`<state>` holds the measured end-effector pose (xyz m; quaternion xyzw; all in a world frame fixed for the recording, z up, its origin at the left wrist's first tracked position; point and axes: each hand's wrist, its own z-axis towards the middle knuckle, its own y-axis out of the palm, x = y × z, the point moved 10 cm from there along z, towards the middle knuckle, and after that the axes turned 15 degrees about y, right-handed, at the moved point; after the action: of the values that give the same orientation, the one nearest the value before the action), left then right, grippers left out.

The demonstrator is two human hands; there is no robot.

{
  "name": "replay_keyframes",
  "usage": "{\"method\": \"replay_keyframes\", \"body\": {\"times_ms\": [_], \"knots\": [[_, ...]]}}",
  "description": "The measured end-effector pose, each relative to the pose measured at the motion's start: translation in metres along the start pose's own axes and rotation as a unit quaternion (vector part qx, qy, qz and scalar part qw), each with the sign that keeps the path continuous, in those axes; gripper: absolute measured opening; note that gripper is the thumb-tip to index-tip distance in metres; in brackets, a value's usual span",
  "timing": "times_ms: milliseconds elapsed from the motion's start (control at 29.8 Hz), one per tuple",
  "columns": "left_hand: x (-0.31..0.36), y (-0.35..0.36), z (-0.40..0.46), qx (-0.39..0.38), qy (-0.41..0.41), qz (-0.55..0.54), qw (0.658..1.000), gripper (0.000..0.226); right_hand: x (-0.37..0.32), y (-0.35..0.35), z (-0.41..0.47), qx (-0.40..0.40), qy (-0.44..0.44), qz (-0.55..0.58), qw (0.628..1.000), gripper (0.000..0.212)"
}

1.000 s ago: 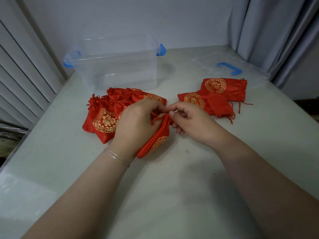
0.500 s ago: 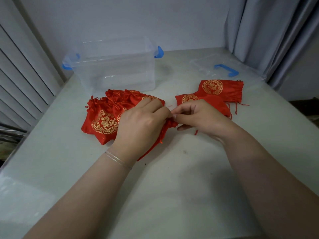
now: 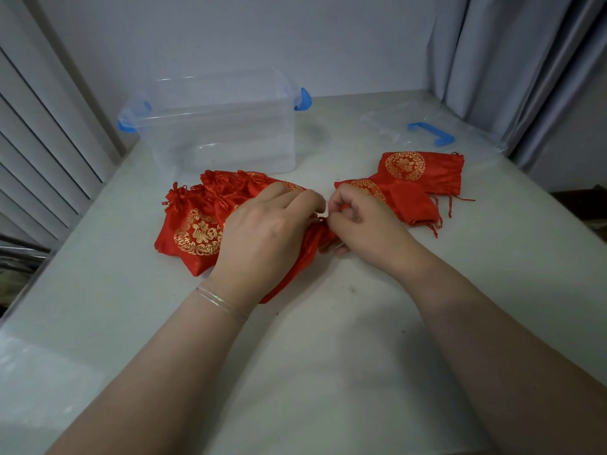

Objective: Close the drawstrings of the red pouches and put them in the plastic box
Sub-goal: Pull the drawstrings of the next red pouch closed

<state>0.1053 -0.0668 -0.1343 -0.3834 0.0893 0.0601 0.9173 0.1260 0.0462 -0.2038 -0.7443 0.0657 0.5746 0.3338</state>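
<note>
The left hand [image 3: 266, 231] is seen curled over a red pouch [image 3: 307, 254], whose body is gripped beneath the palm and trails toward the near edge of the counter [image 3: 328, 356]. The right hand [image 3: 361, 224] is clenched at the gathered mouth of the same pouch, where something is pinched between thumb and fingertips; the cord itself cannot be made out. Both grips are closed on the pouch, and the two hands meet at its neck.

A heap of cinched pouches [image 3: 203, 218] lies just left of the hands, touching the left one. Flat pouches [image 3: 410, 182] with loose strings lie to the right. The plastic box [image 3: 216, 126], with blue latches, stands behind the heap. Its lid [image 3: 430, 133] lies at the far right, near grey curtains [image 3: 509, 60]. A pale wall is noted behind.
</note>
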Motion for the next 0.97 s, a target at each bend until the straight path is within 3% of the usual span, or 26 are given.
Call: {"method": "replay_keyframes", "body": {"times_ms": [336, 437, 571, 706, 773, 840, 907, 974], "knots": [[-0.003, -0.005, 0.004, 0.002, 0.017, -0.014, 1.0, 0.015, -0.008, -0.007, -0.005, 0.111, -0.039, -0.157, 0.981, 0.003], [-0.006, 0.004, 0.0, -0.013, -0.003, -0.038, 0.999, 0.012, -0.01, -0.007, -0.007, 0.111, -0.062, -0.161, 0.979, 0.004], [-0.025, 0.026, -0.013, -0.057, -0.081, -0.14, 0.985, 0.022, -0.011, -0.008, -0.007, 0.071, -0.102, -0.098, 0.987, 0.013], [-0.035, 0.045, -0.027, -0.105, -0.185, -0.305, 0.928, 0.034, -0.014, -0.01, -0.004, 0.071, -0.119, -0.057, 0.989, 0.006], [-0.038, 0.039, -0.027, -0.067, -0.213, -0.337, 0.915, 0.035, -0.011, -0.012, 0.0, 0.081, -0.102, -0.039, 0.991, 0.004], [-0.052, 0.026, -0.03, 0.012, -0.267, -0.319, 0.909, 0.03, -0.002, -0.03, 0.006, 0.147, -0.064, -0.064, 0.985, 0.011], [-0.071, 0.012, -0.039, 0.091, -0.324, -0.282, 0.898, 0.022, 0.007, -0.06, 0.007, 0.259, -0.012, -0.164, 0.952, 0.017], [-0.09, 0.004, -0.052, 0.135, -0.364, -0.239, 0.89, 0.019, 0.021, -0.084, 0.009, 0.311, 0.071, -0.268, 0.909, 0.025]]}}
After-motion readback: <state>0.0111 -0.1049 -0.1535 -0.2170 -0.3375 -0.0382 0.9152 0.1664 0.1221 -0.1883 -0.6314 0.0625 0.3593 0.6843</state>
